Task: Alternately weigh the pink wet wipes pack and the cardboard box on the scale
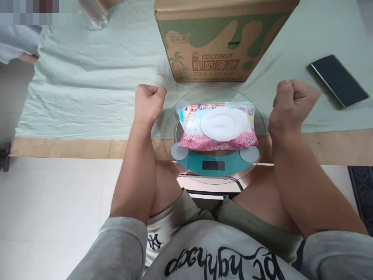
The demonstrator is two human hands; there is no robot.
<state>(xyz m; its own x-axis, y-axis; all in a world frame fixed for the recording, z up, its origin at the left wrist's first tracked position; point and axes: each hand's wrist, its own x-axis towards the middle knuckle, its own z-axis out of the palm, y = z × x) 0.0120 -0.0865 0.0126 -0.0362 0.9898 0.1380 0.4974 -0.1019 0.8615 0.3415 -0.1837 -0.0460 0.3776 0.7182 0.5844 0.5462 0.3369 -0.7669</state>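
Observation:
My left hand (149,102) is a closed fist on the cloth, left of a round glass scale (190,165). My right hand (293,104) makes a fist too, on the scale's right side. Nothing shows in either fist, and neither touches the scale. A pink and light-blue pack of wet wipes (189,134) with a white oval lid (224,123) lies flat on the glass. Below the pack, the scale's small display (213,165) looks dark. The scale's front part juts out past the table edge.
Behind the scale stands a cardboard box (215,50) with coconut printing. A dark phone-like device (338,81) lies at the right, and a clear glass (94,15) is at the back left. Pale green cloth (96,81) covers the table up to its bare wooden edge (70,148).

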